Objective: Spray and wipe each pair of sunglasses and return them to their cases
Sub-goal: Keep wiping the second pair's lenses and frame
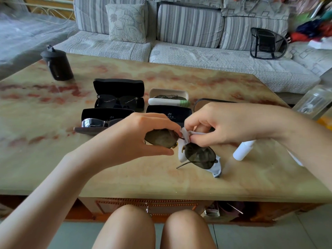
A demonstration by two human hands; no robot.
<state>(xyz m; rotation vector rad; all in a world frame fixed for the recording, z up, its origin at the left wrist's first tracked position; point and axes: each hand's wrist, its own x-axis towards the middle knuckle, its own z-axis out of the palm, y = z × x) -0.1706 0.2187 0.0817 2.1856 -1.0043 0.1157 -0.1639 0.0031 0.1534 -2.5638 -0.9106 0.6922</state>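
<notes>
Left hand point(142, 135) is curled round 1 lens of the sunglasses point(198, 155), thumb under the rim and fingers over the top, so that lens sits right in its grip. Right hand point(226, 123) is pinching the pale cleaning cloth point(185, 136) onto the frame near the bridge. The other lens hangs free just below that hand, with more cloth trailing under it. So the glasses are held up between both hands, over the front-middle of the worktop point(125, 173), 1 temple arm poking toward the camera.

White spray bottle point(242, 150) lies on its side just right of the glasses, below the right wrist. Behind the hands sit 5 cases. The black case point(118, 87) at the back has dark shades in it, and the white case point(168, 91) beside it holds a pair too. The front-left case point(106, 114) has a shiny silver pair, and the last 2 are partly hidden by the hands. Black canister point(57, 65) stands far left.
</notes>
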